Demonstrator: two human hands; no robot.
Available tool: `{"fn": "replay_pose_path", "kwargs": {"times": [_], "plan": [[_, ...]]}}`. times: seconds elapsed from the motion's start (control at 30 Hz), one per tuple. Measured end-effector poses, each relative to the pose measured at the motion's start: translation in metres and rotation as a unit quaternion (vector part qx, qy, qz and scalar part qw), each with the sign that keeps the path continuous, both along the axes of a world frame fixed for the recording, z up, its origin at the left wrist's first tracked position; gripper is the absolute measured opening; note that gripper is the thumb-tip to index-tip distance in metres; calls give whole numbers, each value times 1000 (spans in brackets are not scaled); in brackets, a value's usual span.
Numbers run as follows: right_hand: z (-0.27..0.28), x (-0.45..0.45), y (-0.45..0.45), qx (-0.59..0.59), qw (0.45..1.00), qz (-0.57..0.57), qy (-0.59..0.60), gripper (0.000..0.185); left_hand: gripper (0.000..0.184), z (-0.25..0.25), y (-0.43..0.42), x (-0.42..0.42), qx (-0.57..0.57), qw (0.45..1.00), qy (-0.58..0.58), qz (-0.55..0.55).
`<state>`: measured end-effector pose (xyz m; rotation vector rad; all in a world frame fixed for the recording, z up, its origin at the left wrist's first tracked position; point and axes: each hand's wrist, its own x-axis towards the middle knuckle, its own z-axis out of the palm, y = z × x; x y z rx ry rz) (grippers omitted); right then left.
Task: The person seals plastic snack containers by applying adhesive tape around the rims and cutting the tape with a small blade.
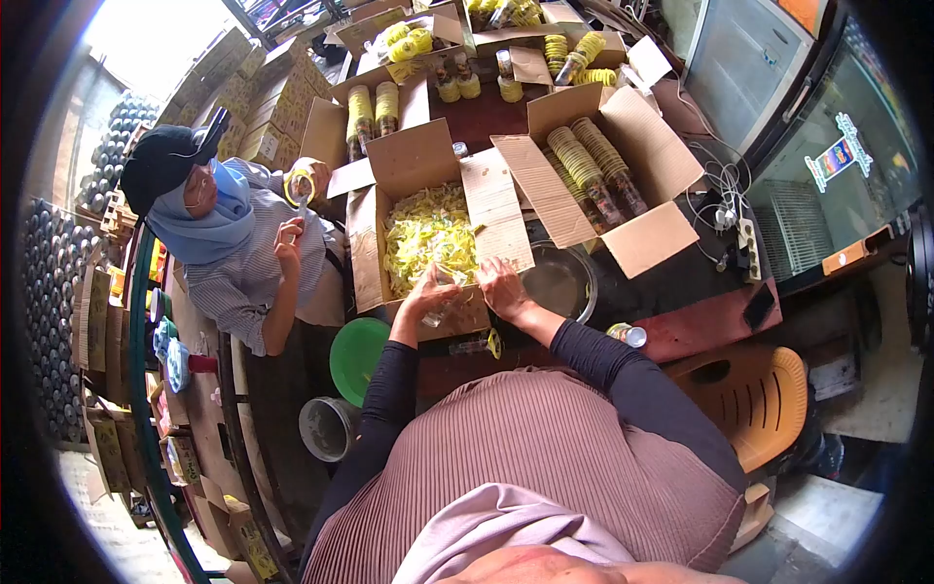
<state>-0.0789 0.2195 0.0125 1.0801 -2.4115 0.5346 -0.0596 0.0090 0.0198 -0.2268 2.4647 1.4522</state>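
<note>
My left hand (430, 292) is closed round a clear plastic container (443, 304) at the front edge of an open cardboard box (365, 248). Inside that box lies a heap of small yellow-wrapped pieces (428, 234). At the box's front right corner is my right hand (503, 289), its fingers bent near the lower flap; whether they hold anything is too small to tell. Just below my hands, a small clear container with a yellow rim (474, 346) lies on its side.
A metal basin (559, 282) and a box of stacked yellow-lidded containers (595, 175) stand right. A green basin (357, 362) and grey bucket (328, 428) are lower left. A co-worker (248, 224) at left holds a yellow-rimmed item. An orange chair (749, 399) stands lower right.
</note>
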Motion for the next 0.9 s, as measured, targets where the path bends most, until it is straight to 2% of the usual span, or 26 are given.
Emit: {"fn": "replay_pose_path", "kwargs": {"times": [0.03,0.07,0.1,0.17,0.27,0.3,0.37,0.43,0.5,0.57,0.6,0.63,0.7,0.73,0.77,0.83,0.87,0.9], "plan": [[-2,-1,-2,-32,999,-7,-38,9,74,9,4,4,54,997,-51,25],[-3,-1,-3,-63,995,-13,-76,9,82,-19,-4,1,78,996,-37,38],[-5,-2,-5,-63,995,-13,-77,9,82,-45,-13,-4,78,995,-38,38],[-8,-3,-7,-81,981,-36,-173,12,86,-80,-26,-9,-5,998,54,25],[-12,-7,-10,-86,970,-47,-224,12,88,7,9,5,-55,998,28,9],[-11,-6,-10,-85,970,-47,-224,12,88,7,9,7,-54,998,28,10],[-9,-3,-8,-12,999,2,-40,10,86,5,9,11,-142,986,84,5],[-11,-1,-4,30,999,13,-43,11,85,6,3,11,-135,987,82,-21],[-10,0,0,-19,997,71,14,9,84,9,-3,12,-127,988,81,-47],[-9,1,-3,-16,998,57,-29,9,80,13,-6,12,54,993,-107,11],[-10,1,-4,-14,997,43,-69,9,83,25,-1,13,75,991,-113,3],[-14,-2,-5,-14,997,43,-69,9,83,16,1,12,75,991,-112,3],[-20,-8,-8,-35,997,-14,-65,12,85,-14,4,8,66,997,-20,-40],[-16,-10,-10,-32,995,-26,-96,12,85,-22,8,9,-62,990,124,-40],[-13,-11,-10,-33,994,-27,-97,12,85,-27,7,9,-63,990,123,-42],[-6,-12,-9,-93,979,-38,-178,12,83,-16,14,11,-65,989,132,-21],[-3,-11,-5,-126,974,-35,-183,12,85,-9,14,13,70,997,45,1],[0,-11,-2,-125,975,-34,-182,12,85,-4,16,14,71,996,47,2]]}}
